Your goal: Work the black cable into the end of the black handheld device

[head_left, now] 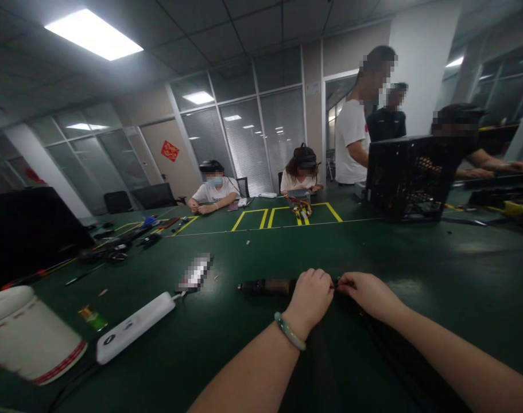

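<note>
My left hand is closed in a fist around a dark cylindrical tool that lies on the green table, its free end pointing left. A green bangle sits on that wrist. My right hand pinches something small and dark at the tool's right end, fingertips touching the left hand. What the right fingers hold is too small to name.
A white power strip and a white bucket sit at the near left. Tools and cables lie farther left. A black computer case stands at the back right. Several people sit or stand across the table.
</note>
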The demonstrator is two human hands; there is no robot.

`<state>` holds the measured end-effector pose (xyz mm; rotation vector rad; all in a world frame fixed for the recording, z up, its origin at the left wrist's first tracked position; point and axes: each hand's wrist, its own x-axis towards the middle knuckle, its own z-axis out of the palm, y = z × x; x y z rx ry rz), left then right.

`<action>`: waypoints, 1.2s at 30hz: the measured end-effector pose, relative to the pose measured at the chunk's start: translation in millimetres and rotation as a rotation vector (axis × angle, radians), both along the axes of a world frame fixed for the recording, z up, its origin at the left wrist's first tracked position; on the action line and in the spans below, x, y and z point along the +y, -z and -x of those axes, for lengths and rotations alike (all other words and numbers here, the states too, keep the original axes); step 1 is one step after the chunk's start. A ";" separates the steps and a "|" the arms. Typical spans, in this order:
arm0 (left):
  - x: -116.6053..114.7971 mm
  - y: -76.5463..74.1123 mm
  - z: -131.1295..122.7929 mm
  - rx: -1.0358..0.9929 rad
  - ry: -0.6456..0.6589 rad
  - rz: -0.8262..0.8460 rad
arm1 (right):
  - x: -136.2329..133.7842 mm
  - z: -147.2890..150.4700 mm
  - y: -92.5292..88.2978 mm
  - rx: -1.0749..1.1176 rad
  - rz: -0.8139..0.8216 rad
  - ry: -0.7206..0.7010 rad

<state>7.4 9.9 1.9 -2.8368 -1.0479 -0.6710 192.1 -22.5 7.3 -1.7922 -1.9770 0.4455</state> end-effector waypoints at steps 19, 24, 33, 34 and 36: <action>5.8 -7.4 1.5 0.062 0.093 0.001 | 1.9 9.3 0.8 0.139 -0.031 -0.054; 7.2 -13.6 3.2 0.122 0.106 -0.005 | -1.4 5.1 -3.2 0.024 0.009 -0.006; 11.5 -8.2 5.8 0.097 0.119 -0.024 | -6.6 -0.2 -5.3 -0.069 0.050 -0.040; 12.7 -7.1 5.5 0.089 0.119 -0.025 | -5.4 -0.3 -4.1 -0.054 0.030 -0.044; 15.6 -5.7 4.1 0.074 0.102 -0.021 | -1.7 -0.5 -1.2 -0.016 -0.007 -0.053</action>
